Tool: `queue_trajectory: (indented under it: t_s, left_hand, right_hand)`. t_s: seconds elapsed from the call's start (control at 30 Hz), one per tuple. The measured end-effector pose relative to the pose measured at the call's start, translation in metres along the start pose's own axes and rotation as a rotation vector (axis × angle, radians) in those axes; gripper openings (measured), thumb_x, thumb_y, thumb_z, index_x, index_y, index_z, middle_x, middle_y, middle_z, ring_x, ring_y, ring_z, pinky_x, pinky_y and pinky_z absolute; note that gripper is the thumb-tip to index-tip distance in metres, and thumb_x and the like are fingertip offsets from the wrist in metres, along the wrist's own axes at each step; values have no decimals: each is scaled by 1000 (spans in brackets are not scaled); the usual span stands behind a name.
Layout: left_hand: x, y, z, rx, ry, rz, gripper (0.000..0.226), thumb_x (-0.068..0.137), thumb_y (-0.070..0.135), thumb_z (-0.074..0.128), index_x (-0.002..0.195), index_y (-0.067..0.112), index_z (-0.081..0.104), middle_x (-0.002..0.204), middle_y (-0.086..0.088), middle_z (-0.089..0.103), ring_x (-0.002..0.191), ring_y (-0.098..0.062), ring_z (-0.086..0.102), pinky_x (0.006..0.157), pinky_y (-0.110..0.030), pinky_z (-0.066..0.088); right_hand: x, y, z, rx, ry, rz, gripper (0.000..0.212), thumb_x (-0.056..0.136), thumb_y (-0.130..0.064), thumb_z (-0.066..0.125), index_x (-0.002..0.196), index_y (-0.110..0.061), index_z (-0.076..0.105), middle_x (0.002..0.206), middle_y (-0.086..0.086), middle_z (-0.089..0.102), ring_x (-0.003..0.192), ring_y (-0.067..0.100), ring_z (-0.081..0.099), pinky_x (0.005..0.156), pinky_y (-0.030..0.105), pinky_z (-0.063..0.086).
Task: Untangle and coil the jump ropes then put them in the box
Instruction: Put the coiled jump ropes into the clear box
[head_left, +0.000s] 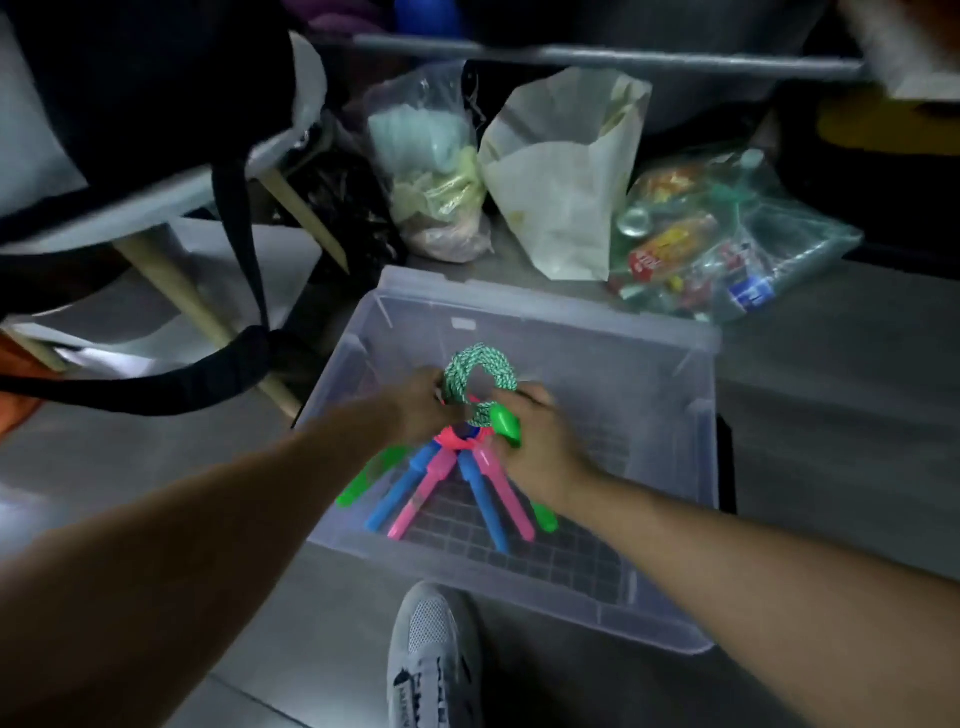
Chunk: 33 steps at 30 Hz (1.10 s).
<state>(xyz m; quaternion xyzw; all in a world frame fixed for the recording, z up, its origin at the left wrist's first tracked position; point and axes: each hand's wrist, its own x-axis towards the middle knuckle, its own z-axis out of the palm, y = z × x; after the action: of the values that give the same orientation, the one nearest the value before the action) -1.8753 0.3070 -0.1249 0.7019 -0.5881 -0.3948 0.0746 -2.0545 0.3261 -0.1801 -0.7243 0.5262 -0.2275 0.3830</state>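
Presently, the left hand is curled round the left side of the green rope coil, and blue and pink handles fan out beneath. The right hand grips the coil's other side together with a green handle. All of this is held over the open clear box. Recommended: lower the bundle flat and release both grips together, so the loops stay wound.

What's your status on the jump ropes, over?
Left hand, right hand both grip jump rope bundle. Green coil up, handles hanging over clear box. Nothing blocks it.
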Motion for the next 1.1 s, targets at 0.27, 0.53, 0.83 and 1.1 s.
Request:
queue_trajectory:
  t_s: [0.27, 0.53, 0.83, 1.1]
  left_hand:
    - [29, -51, 41, 146, 19, -191, 39, 93, 33, 65, 123, 8, 58, 119, -14, 64, 111, -30, 61, 82, -28, 44]
    - [27, -50, 34, 235, 135, -189, 46, 94, 33, 62, 130, 7, 52, 131, -19, 60, 119, -36, 58, 94, -34, 45]
    - [-2, 85, 30, 152, 279, 259, 23, 88, 28, 58, 109, 20, 64, 105, -6, 72, 102, -27, 66, 90, -35, 51]
    - [-45, 284, 147, 32, 83, 651, 5, 91, 24, 58, 91, 22, 62, 74, 8, 64, 74, -17, 63, 70, -29, 49]
  right_hand:
    - [14, 44, 60, -72, -129, 35, 43, 80, -6, 69, 123, -7, 65, 114, 18, 59, 99, 35, 63, 92, 41, 51]
    - [14, 43, 41, -201, -196, 44, 51, 81, -24, 74, 130, -22, 60, 114, 11, 55, 107, 27, 57, 94, 25, 41]
    - [-87, -6, -122, -281, -69, -157, 28, 91, -25, 57, 116, -20, 65, 112, -4, 59, 90, 13, 62, 80, 27, 50]
    - [-265, 104, -291, -455, 124, 57, 17, 86, -19, 59, 102, -23, 65, 93, -10, 61, 74, 3, 56, 68, 26, 51]
